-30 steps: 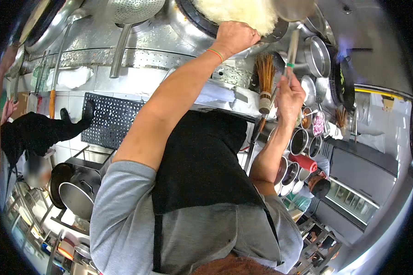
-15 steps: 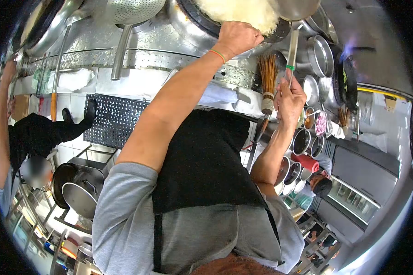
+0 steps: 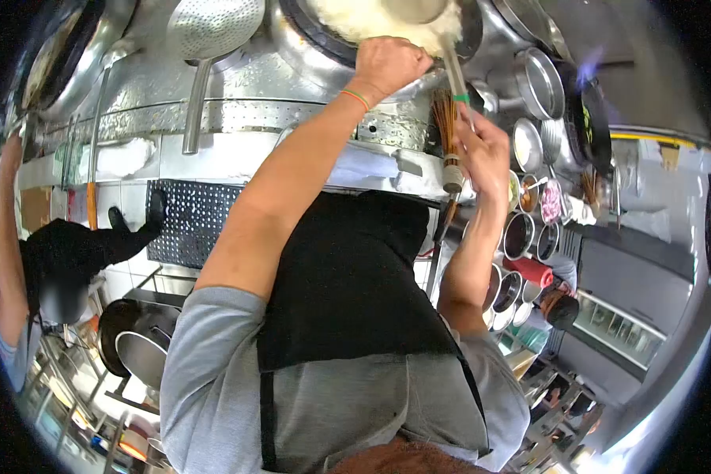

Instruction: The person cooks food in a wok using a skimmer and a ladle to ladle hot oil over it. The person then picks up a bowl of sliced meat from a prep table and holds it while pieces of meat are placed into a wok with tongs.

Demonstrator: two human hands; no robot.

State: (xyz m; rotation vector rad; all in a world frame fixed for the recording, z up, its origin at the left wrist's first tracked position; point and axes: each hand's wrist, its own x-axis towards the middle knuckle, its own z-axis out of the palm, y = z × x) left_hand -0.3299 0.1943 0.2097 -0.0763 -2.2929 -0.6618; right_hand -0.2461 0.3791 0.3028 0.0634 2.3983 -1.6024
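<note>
At the top centre of the head view a dark wok [image 3: 308, 35] holds a pale, whitish mass of food [image 3: 347, 17]. My left hand [image 3: 389, 65] is closed in a fist at the wok's near rim; the part it grips is hidden behind the fingers. My right hand [image 3: 486, 154] is wrapped round the long handle of a ladle [image 3: 453, 71] with a green band on it. The ladle's bowl lies over the food, partly cut off by the top edge. Just beside my right hand is a bamboo wok brush [image 3: 444, 122].
A perforated skimmer [image 3: 213, 28] rests on the steel range to the left. A flame burns at the right near another black wok [image 3: 596, 126]. Several bowls of ingredients, such as a pink one [image 3: 551, 201], line the right side. A co-worker's arm [image 3: 8, 229] shows at far left.
My right hand has moved left and slightly up, bringing the ladle's bowl from the wok's right side over the food. My left hand stays at the rim. The whole view has shifted a little.
</note>
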